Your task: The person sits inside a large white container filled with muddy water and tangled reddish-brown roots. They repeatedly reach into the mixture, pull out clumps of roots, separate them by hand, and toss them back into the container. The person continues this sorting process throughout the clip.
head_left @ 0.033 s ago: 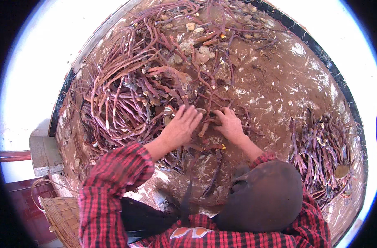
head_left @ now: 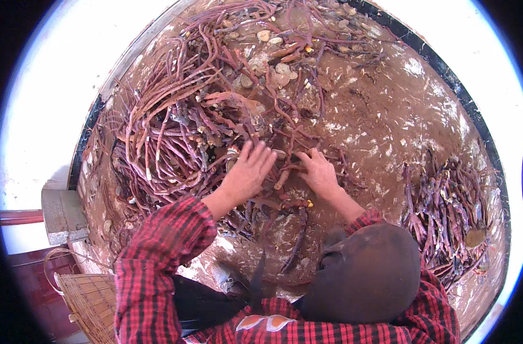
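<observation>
My left hand (head_left: 249, 172) lies over the near right edge of a large tangle of long reddish-purple roots (head_left: 164, 135). Its fingers are stretched out and hold nothing that I can see. Just to the right, my right hand (head_left: 320, 175) has its thumb and forefinger bent around a thin root (head_left: 296, 167); the other fingers are partly hidden. A short, thick cut root (head_left: 281, 179) lies between the hands. Below it is another root piece (head_left: 296, 204) with a yellow end.
A bundle of similar roots (head_left: 447, 209) lies at the right. Pale stones or slices (head_left: 264, 35) and more roots are at the far side. A woven basket (head_left: 89, 298) stands at lower left, near a concrete block (head_left: 64, 215). My dark-clothed knee (head_left: 362, 272) is close below my right hand.
My left hand has shifted slightly left and its fingers have lifted a little. My right hand and the roots look the same.
</observation>
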Demonstrator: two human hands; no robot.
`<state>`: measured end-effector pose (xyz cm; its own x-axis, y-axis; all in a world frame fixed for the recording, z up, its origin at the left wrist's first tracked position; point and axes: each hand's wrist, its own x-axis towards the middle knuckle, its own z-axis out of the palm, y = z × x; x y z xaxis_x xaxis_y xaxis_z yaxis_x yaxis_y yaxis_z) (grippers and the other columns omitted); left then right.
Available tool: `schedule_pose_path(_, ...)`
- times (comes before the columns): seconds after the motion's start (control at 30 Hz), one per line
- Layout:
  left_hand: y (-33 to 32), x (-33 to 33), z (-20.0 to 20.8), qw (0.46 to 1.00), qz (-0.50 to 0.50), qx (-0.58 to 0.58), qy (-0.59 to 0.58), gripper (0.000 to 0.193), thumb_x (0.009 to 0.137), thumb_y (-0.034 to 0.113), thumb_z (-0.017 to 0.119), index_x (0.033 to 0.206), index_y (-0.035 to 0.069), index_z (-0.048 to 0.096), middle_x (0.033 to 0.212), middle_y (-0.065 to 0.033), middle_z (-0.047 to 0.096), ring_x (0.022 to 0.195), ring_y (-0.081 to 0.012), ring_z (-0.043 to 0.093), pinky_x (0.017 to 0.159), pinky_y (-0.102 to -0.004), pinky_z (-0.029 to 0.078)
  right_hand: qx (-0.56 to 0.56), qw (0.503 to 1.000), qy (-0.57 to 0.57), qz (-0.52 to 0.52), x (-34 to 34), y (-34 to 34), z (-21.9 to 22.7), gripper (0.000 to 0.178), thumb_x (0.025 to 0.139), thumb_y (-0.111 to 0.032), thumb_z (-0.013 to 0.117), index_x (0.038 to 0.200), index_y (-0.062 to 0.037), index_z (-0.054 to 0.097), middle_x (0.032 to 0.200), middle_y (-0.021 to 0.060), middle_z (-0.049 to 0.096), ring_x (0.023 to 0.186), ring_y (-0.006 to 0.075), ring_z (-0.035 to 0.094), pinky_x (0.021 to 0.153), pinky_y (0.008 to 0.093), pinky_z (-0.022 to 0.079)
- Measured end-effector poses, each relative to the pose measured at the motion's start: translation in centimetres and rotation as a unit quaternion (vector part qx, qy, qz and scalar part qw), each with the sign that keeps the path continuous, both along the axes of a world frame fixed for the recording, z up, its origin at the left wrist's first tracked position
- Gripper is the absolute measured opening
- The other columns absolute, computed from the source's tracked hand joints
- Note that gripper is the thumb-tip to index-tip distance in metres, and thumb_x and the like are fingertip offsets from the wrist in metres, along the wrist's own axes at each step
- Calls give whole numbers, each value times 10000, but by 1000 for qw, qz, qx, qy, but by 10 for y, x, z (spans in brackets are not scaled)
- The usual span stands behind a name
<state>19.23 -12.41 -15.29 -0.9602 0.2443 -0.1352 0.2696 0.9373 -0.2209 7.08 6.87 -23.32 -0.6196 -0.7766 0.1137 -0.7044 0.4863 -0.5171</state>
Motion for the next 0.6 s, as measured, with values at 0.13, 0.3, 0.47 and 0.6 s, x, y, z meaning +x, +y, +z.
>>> schedule_pose_path(0.13,-47,4,-10,995,-40,-91,-26,452,781,240,559,1208,92,541,1360,-76,444,1340,-303,301,1127,-557,146,65,997,-36,-8,-13,14,5,335,709,-199,711,1002,-93,589,923,112,569,877,325,592,732,426,492)
schedule_pose_path(0.3,-113,8,28,986,-69,-146,-39,357,796,192,524,1146,132,572,1400,-41,419,1365,-227,282,1143,-519,135,7,973,-187,-131,-40,55,53,444,675,-183,711,1092,-58,624,939,143,654,843,279,644,754,356,498)
schedule_pose_path(0.47,-102,-8,34,986,70,-11,-152,355,751,78,565,1106,88,582,1248,-80,540,1270,-268,427,1060,-426,309,-26,925,-308,-219,-49,83,66,478,681,-89,729,1135,1,610,886,66,655,805,103,581,732,280,493)
schedule_pose_path(0.6,8,-43,37,903,217,361,-87,444,798,249,621,1154,-3,533,1086,-173,618,1037,-331,581,902,-403,462,-47,956,-228,-177,-39,90,47,426,670,-95,737,1069,4,625,917,79,664,819,122,597,744,282,493)
